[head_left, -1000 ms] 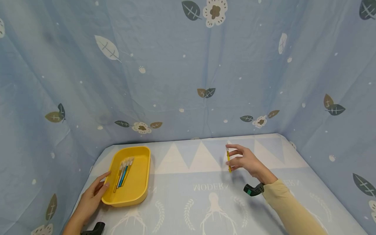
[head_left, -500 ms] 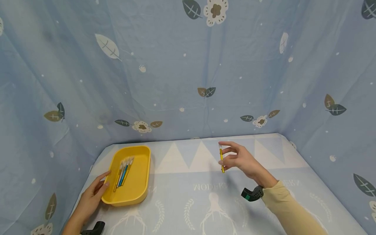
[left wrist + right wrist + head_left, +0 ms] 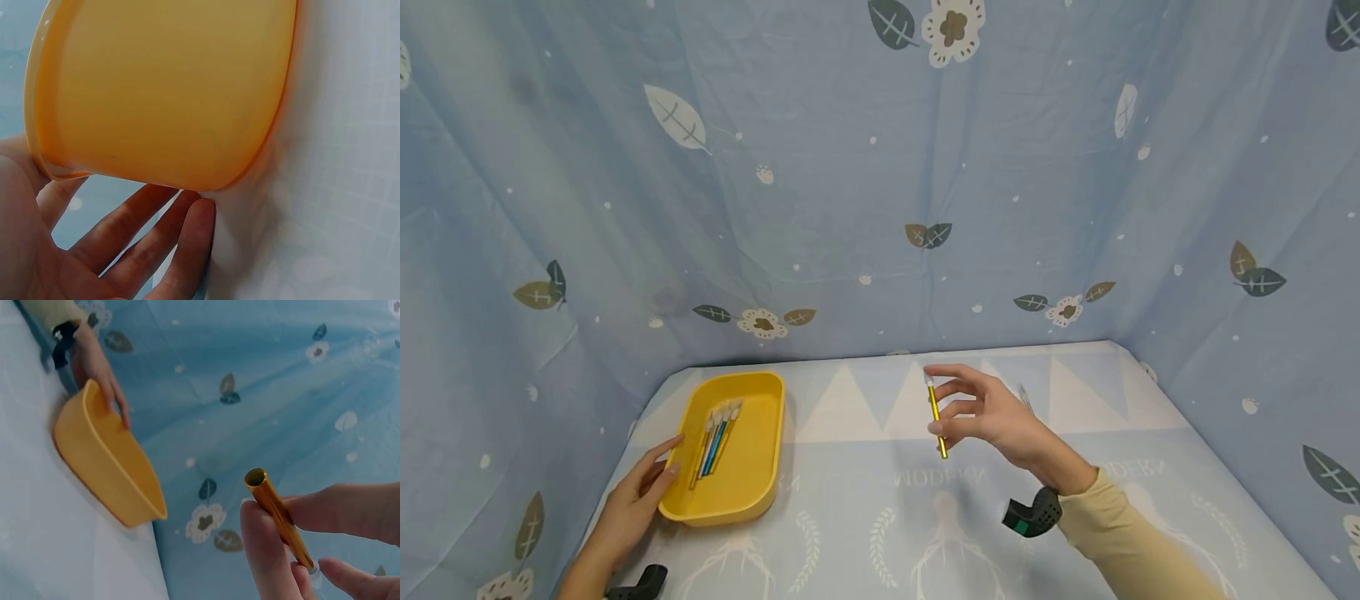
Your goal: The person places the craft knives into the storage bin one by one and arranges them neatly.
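Note:
My right hand (image 3: 992,412) pinches a slim gold craft knife (image 3: 937,417) between thumb and fingers, above the mat right of centre. In the right wrist view, the craft knife (image 3: 274,509) shows a hollow back end, a knurled section and a pale cap near one fingertip. At the left, my left hand (image 3: 632,500) grips the near left side of a yellow tray (image 3: 772,467), thumb at the rim. The left wrist view shows its fingers (image 3: 125,225) against the outer wall. Several similar capped knives (image 3: 715,437), gold, blue and silvery, lie side by side in the tray.
A pale, slender thing (image 3: 1026,398) lies on the mat behind my right hand, partly hidden by it. The patterned mat (image 3: 850,517) covers the table. Blue printed curtains (image 3: 865,183) stand close around its back and sides.
My right hand has moved left with the gold craft knife, uncovering part of the pale thing behind it. My left hand and the tray have stayed in place.

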Motion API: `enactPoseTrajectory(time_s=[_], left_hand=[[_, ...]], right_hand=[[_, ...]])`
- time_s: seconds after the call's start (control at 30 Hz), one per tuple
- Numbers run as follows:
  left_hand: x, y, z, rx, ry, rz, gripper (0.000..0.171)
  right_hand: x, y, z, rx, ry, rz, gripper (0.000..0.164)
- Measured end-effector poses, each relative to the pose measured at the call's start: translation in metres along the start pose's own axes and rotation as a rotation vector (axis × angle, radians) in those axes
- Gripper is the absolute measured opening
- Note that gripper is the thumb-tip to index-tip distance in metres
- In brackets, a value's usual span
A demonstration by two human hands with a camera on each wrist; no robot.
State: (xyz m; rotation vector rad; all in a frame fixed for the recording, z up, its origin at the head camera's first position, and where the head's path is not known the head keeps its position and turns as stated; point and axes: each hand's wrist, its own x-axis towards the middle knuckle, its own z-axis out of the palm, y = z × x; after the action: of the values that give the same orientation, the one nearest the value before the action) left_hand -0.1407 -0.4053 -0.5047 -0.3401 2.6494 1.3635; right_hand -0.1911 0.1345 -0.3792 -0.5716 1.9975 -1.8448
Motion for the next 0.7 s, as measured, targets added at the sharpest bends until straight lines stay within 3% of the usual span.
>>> enactPoseTrajectory(time_s=[0.33, 0.7], left_hand=[[0.000, 0.000, 0.001, -0.005, 0.004, -0.007, 0.068], [0.000, -0.001, 0.000, 0.001, -0.001, 0.004, 0.069]], right_hand=[[0.010, -0.008, 0.031, 0.079, -0.058, -0.061, 0.081], [0.030, -0.015, 0.069, 0.131, -0.068, -0.076, 0.080]])
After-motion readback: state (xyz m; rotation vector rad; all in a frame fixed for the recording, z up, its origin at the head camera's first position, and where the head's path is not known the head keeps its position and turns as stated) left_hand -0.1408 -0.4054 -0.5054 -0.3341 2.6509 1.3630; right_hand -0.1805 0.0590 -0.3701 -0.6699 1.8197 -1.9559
